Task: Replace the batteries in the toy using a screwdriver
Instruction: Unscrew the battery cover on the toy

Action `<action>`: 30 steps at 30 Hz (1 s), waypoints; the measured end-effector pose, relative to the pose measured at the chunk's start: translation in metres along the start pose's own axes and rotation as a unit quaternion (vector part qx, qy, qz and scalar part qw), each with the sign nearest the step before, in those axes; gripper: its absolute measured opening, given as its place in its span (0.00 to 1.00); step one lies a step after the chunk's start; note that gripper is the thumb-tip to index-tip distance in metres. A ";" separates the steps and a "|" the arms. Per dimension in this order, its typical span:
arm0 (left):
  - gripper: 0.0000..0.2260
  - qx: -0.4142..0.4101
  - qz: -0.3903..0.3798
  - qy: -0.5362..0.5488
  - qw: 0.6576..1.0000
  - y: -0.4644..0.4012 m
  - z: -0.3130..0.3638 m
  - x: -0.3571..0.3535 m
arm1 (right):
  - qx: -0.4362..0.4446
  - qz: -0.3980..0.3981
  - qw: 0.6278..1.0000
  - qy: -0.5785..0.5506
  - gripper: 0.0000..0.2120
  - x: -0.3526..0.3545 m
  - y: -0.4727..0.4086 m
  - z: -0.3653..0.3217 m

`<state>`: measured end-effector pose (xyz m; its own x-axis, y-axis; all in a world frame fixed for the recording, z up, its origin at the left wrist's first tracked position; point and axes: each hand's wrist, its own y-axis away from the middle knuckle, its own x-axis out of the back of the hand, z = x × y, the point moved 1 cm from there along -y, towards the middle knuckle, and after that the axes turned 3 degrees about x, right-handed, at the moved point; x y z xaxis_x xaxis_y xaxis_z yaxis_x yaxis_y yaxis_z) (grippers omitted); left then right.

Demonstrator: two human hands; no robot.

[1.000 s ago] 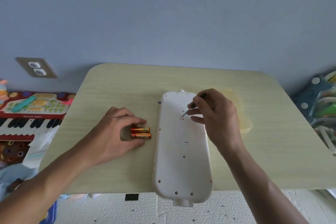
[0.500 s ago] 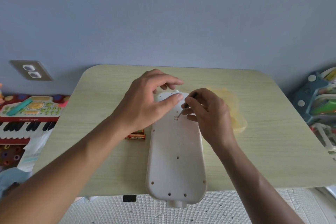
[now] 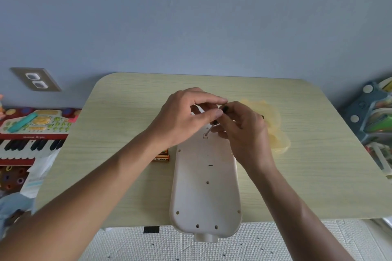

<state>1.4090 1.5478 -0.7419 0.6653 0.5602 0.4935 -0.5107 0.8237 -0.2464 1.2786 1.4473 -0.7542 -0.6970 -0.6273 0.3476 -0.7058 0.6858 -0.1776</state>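
A long cream toy (image 3: 206,188) lies face down on the table, its underside with several screw holes facing up. A small screwdriver (image 3: 209,131) stands tilted with its tip in a recess near the toy's far end. My right hand (image 3: 244,131) grips the dark handle from the right. My left hand (image 3: 186,118) reaches over from the left and pinches the handle's top between thumb and forefinger. Orange and black batteries (image 3: 162,156) lie on the table left of the toy, partly hidden under my left forearm.
The pale wood table (image 3: 307,165) has a translucent yellow item (image 3: 275,131) just right of my right hand. A toy keyboard (image 3: 31,133) sits off the left edge, coloured toys (image 3: 377,116) off the right. A white foam mat (image 3: 265,243) covers the floor below.
My left hand left the batteries, swung up and right across the toy, and now pinches the screwdriver handle's top. My right hand stayed on the screwdriver.
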 end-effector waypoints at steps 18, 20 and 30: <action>0.03 0.008 0.040 0.021 0.999 0.003 0.008 0.003 | -0.018 -0.099 0.995 -0.018 0.06 0.006 -0.007 -0.004; 0.06 0.014 0.059 0.026 0.998 0.005 0.010 -0.001 | -0.026 -0.062 0.997 -0.042 0.04 0.004 -0.006 -0.003; 0.07 0.035 0.065 0.040 0.997 0.009 0.007 -0.001 | -0.027 -0.040 0.996 -0.069 0.05 -0.002 -0.003 0.003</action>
<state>1.3998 1.5545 -0.7387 0.6311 0.6688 0.3930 -0.6295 0.7376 -0.2443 1.2824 1.4455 -0.7571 -0.6517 -0.7231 0.2291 -0.7549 0.6477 -0.1030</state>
